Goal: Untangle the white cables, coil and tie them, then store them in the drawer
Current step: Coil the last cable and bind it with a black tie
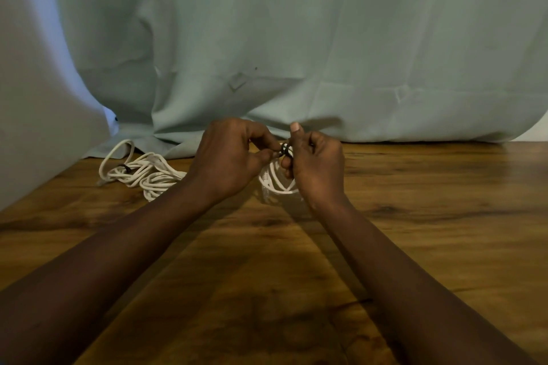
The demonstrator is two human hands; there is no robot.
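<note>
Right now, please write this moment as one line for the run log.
step: tying coil | left hand: pinching black tie | right hand: holding white coil | second cable bundle: on table

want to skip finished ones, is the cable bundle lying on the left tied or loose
Tied, it seems: a dark tie wraps the white cable bundle lying on the table, though one loop sticks out.

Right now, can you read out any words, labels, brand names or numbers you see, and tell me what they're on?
None can be read.
The coiled white cable held between the left hand and right hand, its black tie, the second cable bundle, the wooden table and the green cloth backdrop show no print.
</note>
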